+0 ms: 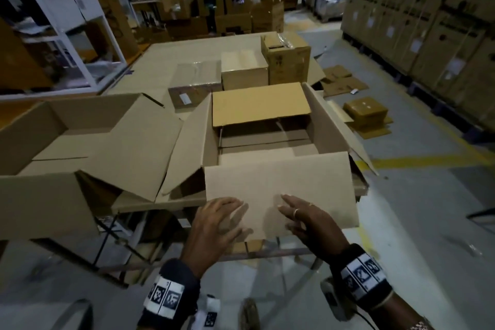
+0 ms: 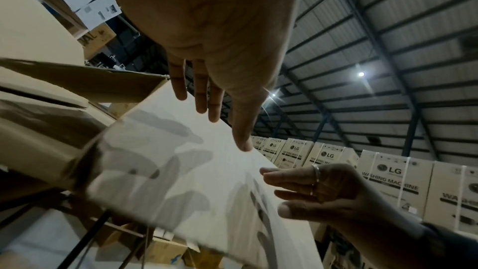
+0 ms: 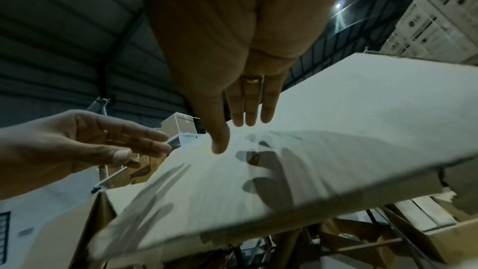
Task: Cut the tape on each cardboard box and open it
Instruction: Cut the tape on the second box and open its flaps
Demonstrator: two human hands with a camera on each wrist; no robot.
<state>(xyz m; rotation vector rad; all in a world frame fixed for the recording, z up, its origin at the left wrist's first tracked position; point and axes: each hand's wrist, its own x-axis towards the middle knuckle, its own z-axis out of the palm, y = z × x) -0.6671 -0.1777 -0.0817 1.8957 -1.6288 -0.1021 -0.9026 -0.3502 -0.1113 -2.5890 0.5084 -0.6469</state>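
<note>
A large cardboard box [image 1: 329, 126] stands open in front of me, all its flaps spread; the inside looks empty apart from a cardboard liner. Its near flap [image 1: 281, 185] slopes toward me. My left hand [image 1: 217, 218] and right hand [image 1: 302, 215] hover just over that flap with straight, spread fingers and hold nothing; their shadows fall on the near flap [image 2: 168, 171] [image 3: 310, 150]. In the left wrist view my left hand [image 2: 207, 93] is flat and my right hand [image 2: 310, 189] shows two rings. My right hand [image 3: 245, 107] is flat too. No cutter is in view.
Another open box [image 1: 88, 142] stands to the left on the same cardboard-covered table [image 1: 155, 61]. Several closed boxes [image 1: 243, 69] stand behind. Flattened cartons [image 1: 367, 112] lie on the floor at right. Stacked washing-machine cartons [image 1: 428, 21] line the right wall, shelving [image 1: 53, 21] the left.
</note>
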